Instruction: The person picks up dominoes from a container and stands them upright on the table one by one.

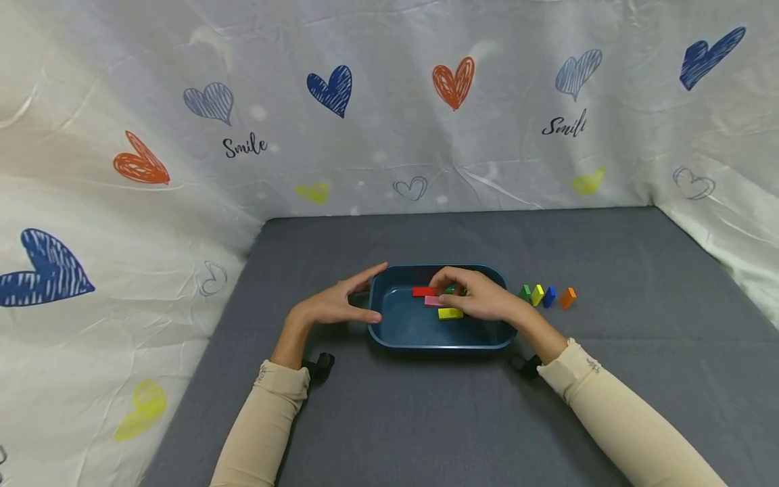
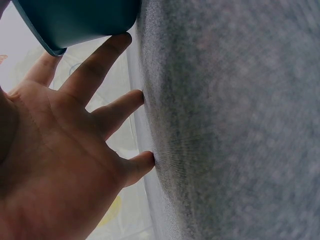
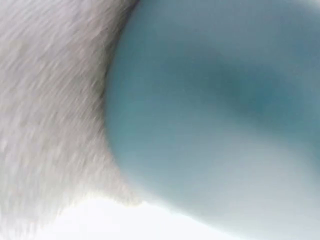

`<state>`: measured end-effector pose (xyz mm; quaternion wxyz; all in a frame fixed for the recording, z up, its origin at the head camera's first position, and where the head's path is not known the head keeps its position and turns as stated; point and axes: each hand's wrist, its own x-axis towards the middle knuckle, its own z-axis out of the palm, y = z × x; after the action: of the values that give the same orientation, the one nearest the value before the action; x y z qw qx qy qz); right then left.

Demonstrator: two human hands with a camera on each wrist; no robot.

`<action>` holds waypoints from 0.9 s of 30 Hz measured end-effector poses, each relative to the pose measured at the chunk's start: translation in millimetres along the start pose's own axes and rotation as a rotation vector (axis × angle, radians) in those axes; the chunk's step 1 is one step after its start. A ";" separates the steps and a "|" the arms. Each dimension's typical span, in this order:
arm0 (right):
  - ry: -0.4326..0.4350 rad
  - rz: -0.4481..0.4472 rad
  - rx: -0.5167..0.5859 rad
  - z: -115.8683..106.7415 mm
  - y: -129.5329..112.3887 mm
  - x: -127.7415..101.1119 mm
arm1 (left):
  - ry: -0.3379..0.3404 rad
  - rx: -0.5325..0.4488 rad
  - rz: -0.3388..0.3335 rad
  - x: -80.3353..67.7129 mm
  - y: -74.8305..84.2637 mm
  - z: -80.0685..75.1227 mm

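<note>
right hand [image 1: 481, 297] over pink block [image 1: 433, 302] in tray [image 1: 389, 325]; left hand [image 1: 337, 304] at rim.

Both forearms come in from the lower edge in the head view, each in a cream sleeve ending just short of the wrist, and angle inward toward each other. The left hand [image 1: 331, 306] stands on its outer edge, palm turned to the right, fingers straight and close together, thumb stretched forward below them; the left wrist view shows its fingers [image 2: 95, 67] spread and relaxed. The right hand [image 1: 481, 297] is held palm down, knuckles up, fingers curled downward with the tips bunched toward the thumb.
</note>
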<state>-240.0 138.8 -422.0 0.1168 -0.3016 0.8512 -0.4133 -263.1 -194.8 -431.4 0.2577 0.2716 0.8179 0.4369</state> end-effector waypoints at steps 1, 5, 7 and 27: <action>0.005 0.001 -0.023 -1.5 0.7 -1.0 | 0.000 0.001 0.002 0.1 0.3 -0.3; -0.013 0.026 -0.070 -4.0 1.3 -3.3 | 0.001 -0.002 0.003 -0.4 1.1 -1.2; -0.029 0.032 -0.075 -3.7 2.3 -3.1 | 0.000 -0.001 0.006 -0.4 0.0 -1.2; -0.056 0.040 -0.148 7.2 7.9 1.7 | -0.003 -0.010 0.018 -0.3 -0.5 -0.1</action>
<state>-241.4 136.9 -432.5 0.1264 -0.3037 0.8818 -0.3380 -263.0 -195.3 -431.7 0.2565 0.2783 0.8129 0.4426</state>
